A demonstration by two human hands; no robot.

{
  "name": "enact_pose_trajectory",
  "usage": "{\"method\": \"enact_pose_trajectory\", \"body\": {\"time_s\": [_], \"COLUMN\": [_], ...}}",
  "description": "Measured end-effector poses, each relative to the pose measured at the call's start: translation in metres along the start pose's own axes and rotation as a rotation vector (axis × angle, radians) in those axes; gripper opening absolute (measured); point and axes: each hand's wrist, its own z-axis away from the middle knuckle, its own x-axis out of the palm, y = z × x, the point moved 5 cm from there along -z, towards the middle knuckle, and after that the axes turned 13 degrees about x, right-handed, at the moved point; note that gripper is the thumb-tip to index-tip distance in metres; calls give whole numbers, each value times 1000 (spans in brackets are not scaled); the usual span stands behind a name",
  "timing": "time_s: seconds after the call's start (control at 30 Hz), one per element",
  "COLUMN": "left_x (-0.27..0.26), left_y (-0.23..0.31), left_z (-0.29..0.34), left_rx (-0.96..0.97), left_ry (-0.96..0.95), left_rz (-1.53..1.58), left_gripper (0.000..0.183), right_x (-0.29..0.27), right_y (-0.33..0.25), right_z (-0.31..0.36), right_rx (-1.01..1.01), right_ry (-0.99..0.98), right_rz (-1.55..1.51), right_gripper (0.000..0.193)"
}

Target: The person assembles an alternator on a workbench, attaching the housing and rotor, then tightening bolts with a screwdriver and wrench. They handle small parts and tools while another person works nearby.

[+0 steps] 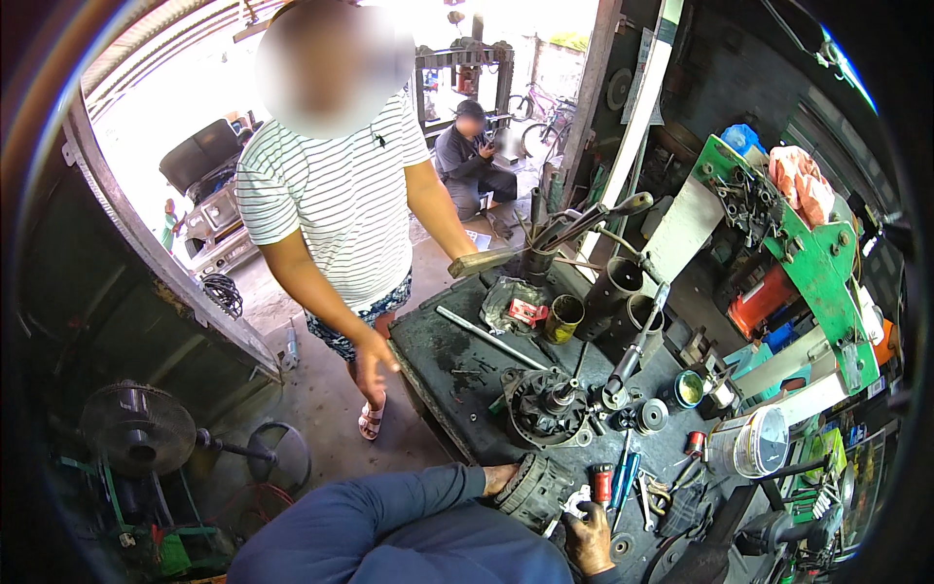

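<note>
My left hand [499, 479] is at the side of a dark, round, ribbed metal housing [537, 493] and holds it at the bench's near edge; most of its fingers are hidden behind the part. To the right of the housing, my right hand [591, 541] is closed, with a crumpled white rag or paper [576, 501] at its fingertips. A small red cylinder [602, 484] and blue-handled screwdrivers [625, 480] lie just beyond that hand. Farther back sits an opened motor-like metal casing [547, 407] with a shaft sticking up.
Across the dark workbench [457, 375] lie a metal rod [491, 338], a yellow-rimmed can [564, 318] and tall tool-filled tubes [538, 261]. A white bucket [747, 443] stands at right. A person in a striped shirt [331, 204] stands at the bench's left side; another person [472, 161] sits farther back.
</note>
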Motion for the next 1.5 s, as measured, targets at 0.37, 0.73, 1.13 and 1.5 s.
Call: {"method": "enact_pose_trajectory", "body": {"time_s": [0.37,0.73,1.13,1.5], "left_x": [8,6,0,6], "left_y": [8,3,-18,4], "left_z": [8,11,9,16], "left_rx": [-153,-46,-177,130], "left_ry": [212,87,289,-121], "left_rz": [56,34,454,54], "left_gripper": [46,46,47,52], "right_x": [35,44,45,23], "right_y": [6,41,48,2], "right_z": [14,-6,-6,-6], "right_rx": [579,787,594,255], "right_ry": [-134,-680,-679,-291], "right_rz": [-667,-598,-453,-5], "right_gripper": [23,31,36,31]}}
